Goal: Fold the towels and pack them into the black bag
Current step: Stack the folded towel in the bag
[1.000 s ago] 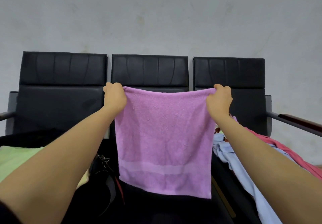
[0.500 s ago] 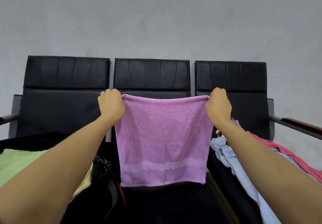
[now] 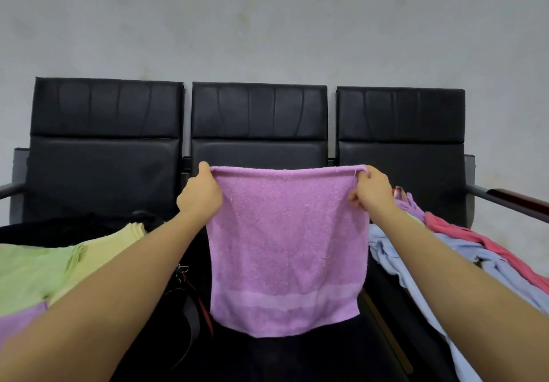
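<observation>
Over the middle seat point(image 3: 297, 358) of the black chair row, pink towel point(image 3: 286, 248) hanging flat, already doubled along its top fold. Left hand point(image 3: 200, 194) and right hand point(image 3: 372, 191) each pinching a top corner, fingers closed tight on the cloth. Lowered since a second ago, bottom hem now down near the seat cushion. Probably about to be laid down for the next fold. Black bag point(image 3: 178, 307) waiting below the left forearm; folded green towels point(image 3: 44, 268) on the left seat, unfolded blue and red cloths point(image 3: 445, 256) heaped on the right.
</observation>
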`<state>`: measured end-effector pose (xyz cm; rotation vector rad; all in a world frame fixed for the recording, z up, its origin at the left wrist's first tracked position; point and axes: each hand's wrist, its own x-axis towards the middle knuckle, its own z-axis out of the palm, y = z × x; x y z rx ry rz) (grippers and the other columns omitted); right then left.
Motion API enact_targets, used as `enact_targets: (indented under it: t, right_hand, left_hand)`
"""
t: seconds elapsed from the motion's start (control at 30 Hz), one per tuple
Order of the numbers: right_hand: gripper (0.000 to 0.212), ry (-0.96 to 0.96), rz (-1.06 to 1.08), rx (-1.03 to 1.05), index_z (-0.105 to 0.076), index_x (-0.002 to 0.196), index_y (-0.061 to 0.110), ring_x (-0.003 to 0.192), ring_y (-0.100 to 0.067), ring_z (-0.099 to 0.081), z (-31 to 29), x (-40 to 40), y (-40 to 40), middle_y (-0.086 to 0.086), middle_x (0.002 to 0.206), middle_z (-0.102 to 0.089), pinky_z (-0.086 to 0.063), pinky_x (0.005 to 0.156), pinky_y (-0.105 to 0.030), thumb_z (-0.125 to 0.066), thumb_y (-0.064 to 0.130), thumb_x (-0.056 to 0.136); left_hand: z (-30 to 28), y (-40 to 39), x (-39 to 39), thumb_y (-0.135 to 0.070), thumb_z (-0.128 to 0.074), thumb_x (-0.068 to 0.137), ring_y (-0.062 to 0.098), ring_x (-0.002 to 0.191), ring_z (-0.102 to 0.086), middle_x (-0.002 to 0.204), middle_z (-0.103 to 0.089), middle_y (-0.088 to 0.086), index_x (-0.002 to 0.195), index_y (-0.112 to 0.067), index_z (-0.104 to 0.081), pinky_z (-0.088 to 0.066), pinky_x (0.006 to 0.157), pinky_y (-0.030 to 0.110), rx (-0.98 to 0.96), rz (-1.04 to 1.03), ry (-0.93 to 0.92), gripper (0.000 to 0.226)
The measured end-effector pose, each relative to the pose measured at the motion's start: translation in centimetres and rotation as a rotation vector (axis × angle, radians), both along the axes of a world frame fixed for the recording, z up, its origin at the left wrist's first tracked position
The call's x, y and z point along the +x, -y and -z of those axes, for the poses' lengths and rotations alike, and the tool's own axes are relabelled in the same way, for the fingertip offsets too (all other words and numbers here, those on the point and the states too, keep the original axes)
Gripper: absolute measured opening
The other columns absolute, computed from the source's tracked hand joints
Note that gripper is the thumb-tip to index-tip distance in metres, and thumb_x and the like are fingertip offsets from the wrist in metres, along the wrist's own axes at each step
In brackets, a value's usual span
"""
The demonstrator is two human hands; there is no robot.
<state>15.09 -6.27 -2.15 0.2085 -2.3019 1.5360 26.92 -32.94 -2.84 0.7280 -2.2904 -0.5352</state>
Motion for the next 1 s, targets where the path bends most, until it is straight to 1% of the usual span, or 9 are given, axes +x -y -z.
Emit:
enact_targets:
  t: [0.07,0.17,0.3,0.37,0.43,0.53,0.67,0.83,1.0]
  right_hand:
    - [0.028,0.147,-0.052,-0.151,-0.054,0.093,0.024,0.041,-0.017,-0.056,1.0,-0.6,0.5,-0.012,0.065,-0.065,-0.034,0.039,-0.017,-0.026,0.019,0.099]
    - [0.028,0.276,-0.087,-0.316,-0.054,0.085,0.025,0.054,-0.025,-0.062,2.5,-2.1,1.3,-0.014,0.078,-0.066,-0.032,0.039,-0.015,-0.029,0.021,0.098]
    - [0.031,0.313,-0.138,-0.401,-0.056,0.077,0.023,0.064,-0.021,-0.046,3.2,-3.8,2.4,-0.008,0.081,-0.053,-0.035,0.053,-0.025,-0.032,0.013,0.094]
    - [0.032,0.244,-0.148,-0.460,-0.060,0.084,0.024,0.061,-0.017,-0.041,2.9,-4.5,2.9,-0.004,0.081,-0.052,-0.035,0.049,-0.022,-0.032,0.010,0.093]
    - [0.031,0.104,-0.116,-0.496,-0.061,0.095,0.020,0.068,-0.014,-0.045,2.1,-4.8,3.3,-0.003,0.088,-0.055,-0.040,0.057,-0.025,-0.033,0.009,0.095]
    - [0.027,-0.125,-0.042,-0.461,-0.058,0.099,0.016,0.077,-0.008,-0.048,1.4,-4.4,3.5,0.001,0.092,-0.055,-0.040,0.061,-0.012,-0.033,0.007,0.096]
    - [0.021,-0.201,-0.020,-0.481,-0.053,0.093,0.019,0.077,0.000,-0.048,2.2,-3.5,3.2,0.012,0.085,-0.053,-0.039,0.067,-0.014,-0.034,0.010,0.097]
    - [0.020,-0.091,0.097,-0.390,-0.056,0.093,0.016,0.091,-0.023,-0.055,6.8,-2.7,2.1,-0.003,0.096,-0.059,-0.041,0.081,-0.032,-0.037,0.012,0.093]
    - [0.025,0.001,0.330,-0.210,-0.055,0.101,0.002,0.101,-0.031,-0.051,10.2,0.7,1.0,-0.018,0.116,-0.055,-0.037,0.096,-0.041,-0.034,0.014,0.096]
  left_hand:
    - [1.5,0.1,-1.3,-0.001,-0.028,0.088,0.029,0.064,-0.056,0.081,-0.058,0.014,0.118,-0.012,-0.038,-0.043,0.056,0.032,0.276,0.117,-0.054,0.033]
    - [3.3,0.0,-3.5,-0.018,-0.017,0.096,0.023,0.047,-0.055,0.077,-0.066,0.017,0.132,-0.025,-0.033,-0.038,0.046,0.022,0.688,0.246,-0.133,0.040]
    - [4.0,0.1,-5.8,-0.030,-0.015,0.100,0.027,0.073,-0.062,0.111,-0.063,0.010,0.141,-0.042,-0.025,-0.045,0.063,0.029,0.924,0.301,-0.168,0.044]
    - [3.9,0.9,-7.3,-0.031,-0.015,0.100,0.025,0.080,-0.060,0.126,-0.056,0.002,0.140,-0.045,-0.027,-0.043,0.067,0.031,0.902,0.319,-0.223,0.044]
    - [3.4,1.6,-8.7,-0.028,-0.018,0.100,0.021,0.086,-0.057,0.133,-0.052,0.003,0.138,-0.042,-0.031,-0.046,0.069,0.033,0.836,0.362,-0.354,0.043]
    - [2.7,1.8,-9.0,-0.017,-0.023,0.101,0.021,0.108,-0.055,0.129,-0.054,0.009,0.136,-0.032,-0.038,-0.046,0.096,0.037,0.675,0.391,-0.576,0.041]
    - [3.9,0.4,-7.7,-0.020,-0.026,0.102,0.016,0.106,-0.056,0.117,-0.058,0.003,0.129,-0.025,-0.043,-0.044,0.089,0.026,0.623,0.397,-0.700,0.032]
    - [8.8,-1.5,-5.5,-0.021,-0.027,0.101,0.021,0.102,-0.052,0.097,-0.054,-0.006,0.112,-0.018,-0.049,-0.040,0.086,0.028,0.654,0.254,-0.650,0.025]
    - [13.0,-2.2,-3.3,-0.020,-0.027,0.097,0.023,0.099,-0.048,0.110,-0.056,0.002,0.099,-0.019,-0.053,-0.027,0.102,0.036,0.596,0.008,-0.418,0.026]
